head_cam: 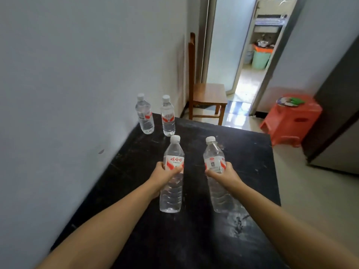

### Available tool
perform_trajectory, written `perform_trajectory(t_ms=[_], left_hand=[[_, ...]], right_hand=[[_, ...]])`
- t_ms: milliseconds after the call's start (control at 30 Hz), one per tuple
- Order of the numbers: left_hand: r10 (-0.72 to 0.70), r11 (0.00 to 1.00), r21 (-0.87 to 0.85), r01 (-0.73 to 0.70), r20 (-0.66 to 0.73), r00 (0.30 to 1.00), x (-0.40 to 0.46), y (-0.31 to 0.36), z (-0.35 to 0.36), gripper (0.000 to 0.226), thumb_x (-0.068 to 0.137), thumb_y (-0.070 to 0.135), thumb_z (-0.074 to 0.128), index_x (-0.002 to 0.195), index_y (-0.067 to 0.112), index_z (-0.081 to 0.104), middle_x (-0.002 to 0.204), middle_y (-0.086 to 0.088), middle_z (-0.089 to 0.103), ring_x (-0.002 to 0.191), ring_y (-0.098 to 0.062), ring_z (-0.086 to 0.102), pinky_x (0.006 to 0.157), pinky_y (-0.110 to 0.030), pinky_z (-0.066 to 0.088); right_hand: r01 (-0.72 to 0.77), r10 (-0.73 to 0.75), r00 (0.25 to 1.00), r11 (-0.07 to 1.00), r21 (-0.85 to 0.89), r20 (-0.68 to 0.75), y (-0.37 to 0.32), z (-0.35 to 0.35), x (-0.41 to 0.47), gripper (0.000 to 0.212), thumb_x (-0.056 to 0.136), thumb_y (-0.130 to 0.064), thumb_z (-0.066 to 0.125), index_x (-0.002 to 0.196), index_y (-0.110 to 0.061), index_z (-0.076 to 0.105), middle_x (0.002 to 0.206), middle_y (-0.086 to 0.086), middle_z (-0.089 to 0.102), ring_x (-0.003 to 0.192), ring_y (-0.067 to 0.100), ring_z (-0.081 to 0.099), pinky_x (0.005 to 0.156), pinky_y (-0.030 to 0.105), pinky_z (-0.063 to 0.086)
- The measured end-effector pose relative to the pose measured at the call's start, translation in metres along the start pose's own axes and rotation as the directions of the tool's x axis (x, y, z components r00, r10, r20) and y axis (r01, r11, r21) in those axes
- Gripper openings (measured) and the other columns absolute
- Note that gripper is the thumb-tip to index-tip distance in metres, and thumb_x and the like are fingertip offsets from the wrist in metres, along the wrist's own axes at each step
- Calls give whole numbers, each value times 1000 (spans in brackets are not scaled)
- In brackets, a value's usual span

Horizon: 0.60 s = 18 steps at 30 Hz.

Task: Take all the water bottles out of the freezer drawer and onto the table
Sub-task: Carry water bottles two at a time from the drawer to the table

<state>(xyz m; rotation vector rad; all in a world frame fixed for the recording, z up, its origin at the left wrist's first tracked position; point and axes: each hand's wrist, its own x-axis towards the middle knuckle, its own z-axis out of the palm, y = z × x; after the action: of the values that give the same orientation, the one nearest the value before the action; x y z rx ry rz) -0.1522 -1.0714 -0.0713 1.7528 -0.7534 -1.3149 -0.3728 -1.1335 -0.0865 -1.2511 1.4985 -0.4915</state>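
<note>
A pale wall (pixel 68 74) fills the left side, and a black, scuffed tabletop (pixel 194 239) runs along its foot, reaching from the near edge of the view to a far end. To the right stands a dark fridge (pixel 340 117), only partly in view at the frame edge, with the light floor (pixel 310 200) in front of it. Beyond the tabletop's far end a wooden chair (pixel 206 94) sits against the wall, beside an open doorway (pixel 256 45) leading into another room, where a green bin (pixel 260 59) stands. A red plastic stool (pixel 291 119) is on the floor between the doorway and the fridge, with a small plate-like thing on its top. Two bare forearms reach forward over the tabletop. The left hand (pixel 165 174) is wrapped around the label of a clear water bottle (pixel 172 181) with a white cap, held upright over the middle of the tabletop; whether its base touches the surface cannot be told. The right hand (pixel 226 171) grips a second bottle (pixel 217 175) the same way, tilted slightly, just to the right of the first. Two more bottles stand upright at the far left corner of the tabletop, near the wall: one (pixel 144 115) closest to the wall and the other (pixel 168 116) just beside it.
</note>
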Motion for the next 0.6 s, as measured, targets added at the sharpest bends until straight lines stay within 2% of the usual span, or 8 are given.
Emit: perform_trajectory(t_ms=[67, 133, 200, 233, 300, 400, 467, 600], left_hand=[[15, 998, 63, -18, 54, 998, 38, 20, 3, 63, 72, 32, 79, 119, 14, 41, 109, -3, 60, 93, -14, 62, 65, -23, 51], [51, 994, 95, -60, 93, 994, 72, 39, 7, 61, 71, 28, 80, 118, 12, 45, 109, -4, 62, 95, -15, 63, 74, -27, 53], [83, 988, 119, -98, 129, 988, 113, 57, 13, 59, 70, 25, 80, 118, 12, 48, 111, -4, 63, 96, -14, 63, 85, -31, 52], [98, 986, 118, -114, 139, 985, 129, 65, 16, 57, 70, 23, 81, 116, 14, 48, 111, -3, 62, 95, -12, 61, 85, -30, 50], [157, 980, 99, -174, 163, 974, 164, 79, 26, 58, 69, 18, 82, 116, 16, 47, 115, -2, 61, 100, -13, 60, 88, -32, 49], [246, 959, 103, -265, 169, 955, 198, 90, 42, 70, 68, 17, 83, 126, 16, 44, 118, -2, 60, 110, -19, 59, 99, -37, 47], [288, 946, 110, -306, 154, 945, 212, 93, 51, 72, 68, 22, 83, 127, 19, 41, 114, 4, 57, 108, -15, 56, 94, -30, 45], [361, 922, 96, -376, 142, 922, 235, 91, 67, 63, 70, 25, 81, 117, 31, 39, 100, 18, 53, 99, -6, 54, 79, -10, 38]], right_hand=[[-10, 12, 997, 1000, 24, -81, -12, -3, 25, 72, 73, -40, 78, 126, -20, 33, 109, 1, 56, 93, 17, 60, 74, 31, 50], [-6, 12, 987, 999, 37, -159, -25, -7, 51, 69, 71, -36, 80, 122, -15, 38, 108, 3, 60, 94, 20, 63, 75, 34, 53], [7, 8, 973, 998, 64, -229, -39, -13, 85, 64, 70, -29, 82, 120, -9, 47, 109, 9, 64, 98, 26, 65, 85, 42, 55], [17, 6, 966, 996, 86, -259, -44, -15, 98, 63, 69, -26, 82, 120, -9, 49, 110, 11, 65, 100, 28, 65, 90, 45, 54], [42, -2, 941, 993, 112, -339, -51, -18, 128, 62, 68, -21, 83, 117, -11, 46, 111, 10, 64, 101, 28, 64, 93, 48, 52], [102, -41, 910, 987, 128, -413, -57, -18, 158, 63, 69, -18, 82, 117, -18, 42, 110, 5, 62, 103, 26, 62, 91, 44, 50], [147, -74, 897, 980, 136, -436, -58, -17, 172, 67, 69, -18, 82, 122, -19, 41, 111, 2, 61, 103, 24, 61, 88, 38, 49], [217, -141, 867, 970, 107, -477, -54, -16, 195, 70, 69, -23, 82, 125, -25, 41, 115, -3, 60, 102, 17, 59, 89, 35, 48]])
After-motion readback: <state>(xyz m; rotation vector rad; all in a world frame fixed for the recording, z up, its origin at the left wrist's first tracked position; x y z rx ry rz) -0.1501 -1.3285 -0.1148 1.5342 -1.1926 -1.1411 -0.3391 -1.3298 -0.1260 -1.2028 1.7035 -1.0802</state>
